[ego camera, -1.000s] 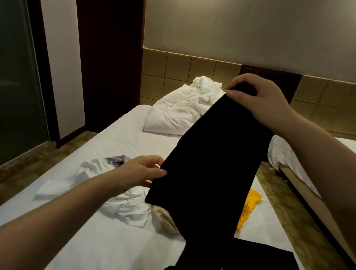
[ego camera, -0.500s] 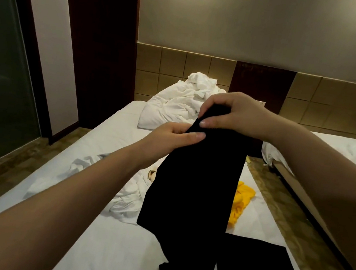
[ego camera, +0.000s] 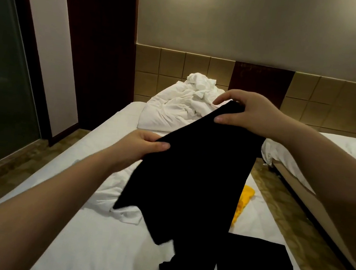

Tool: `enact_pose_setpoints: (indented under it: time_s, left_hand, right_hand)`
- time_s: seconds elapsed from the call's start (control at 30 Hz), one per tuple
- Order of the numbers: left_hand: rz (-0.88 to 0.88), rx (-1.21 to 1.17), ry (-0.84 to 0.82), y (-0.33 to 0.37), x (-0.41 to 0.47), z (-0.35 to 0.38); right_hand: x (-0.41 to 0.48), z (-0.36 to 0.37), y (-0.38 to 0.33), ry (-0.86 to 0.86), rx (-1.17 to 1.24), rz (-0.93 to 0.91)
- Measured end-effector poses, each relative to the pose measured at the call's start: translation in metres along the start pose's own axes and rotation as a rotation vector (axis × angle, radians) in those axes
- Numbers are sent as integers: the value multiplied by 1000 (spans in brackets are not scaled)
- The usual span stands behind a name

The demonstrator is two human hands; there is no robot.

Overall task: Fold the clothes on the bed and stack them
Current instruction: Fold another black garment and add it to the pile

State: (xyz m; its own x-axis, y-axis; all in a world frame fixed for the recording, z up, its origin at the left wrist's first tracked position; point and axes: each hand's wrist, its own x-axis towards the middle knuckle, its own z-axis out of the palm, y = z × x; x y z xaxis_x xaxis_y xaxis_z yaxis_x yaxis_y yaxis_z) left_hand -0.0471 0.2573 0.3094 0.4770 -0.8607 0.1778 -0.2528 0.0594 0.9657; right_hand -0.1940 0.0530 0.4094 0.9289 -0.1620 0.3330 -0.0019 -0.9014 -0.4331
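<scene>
Both hands, left hand [ego camera: 141, 150] and right hand [ego camera: 246, 114], pinch the black garment [ego camera: 191, 179] with their fingers; it hides much of the white clothes [ego camera: 116, 203] and yellow piece [ego camera: 244, 202].

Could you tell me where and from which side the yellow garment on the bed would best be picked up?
Probably by its exposed far end, pinched from above on the right. The yellow garment lies bunched on the bed, its left part hidden behind the black garment that the left hand and right hand hold up, so only that end shows free.
</scene>
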Motion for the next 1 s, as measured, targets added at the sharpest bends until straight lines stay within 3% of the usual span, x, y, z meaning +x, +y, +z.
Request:
enact_pose_setpoints:
  time_s: [0.13, 0.23, 0.33, 0.47, 0.57, 0.63, 0.7, 0.8, 0.9, 0.97, 1.0]
  left_hand:
    - [60, 21, 37, 28, 0, -16]
    - [85, 232, 70, 44, 5, -29]
    - [63, 472, 36, 59, 8, -35]
    - [-28, 795, -60, 72, 8, -41]
    - [44, 894, 91, 77, 12, -49]
    - [90, 816, 218, 79, 14, -51]
    - [-4, 577, 240, 81, 14, -48]
    - [-147, 488, 223, 78, 11, -47]
    - [-39, 628, 243, 80, 8, -51]
    - [102, 634, 299, 98, 7, -52]
    - [184, 568, 355, 111, 6, -54]
  right_hand:
    - [-3, -10, 1, -208, 163, 123]
    - [-5, -20, 1, -386, 260, 237]
    - [-5, -24, 1, -489, 165, 333]
    - [-3, -26, -2, -400, 65, 320]
    - [-3, -25, -13, -280, 116, 257]
    - [1, -22, -17, -134, 166, 194]
    - [1, -19, -21, -45, 258, 164]
    - [-3, -16, -27, -231, 339, 272]
    - [-6, -14, -32, -407, 32, 347]
    - [-1, -26, -39, -259, -132, 261]
    - [2, -38, -44, -121, -94, 223]
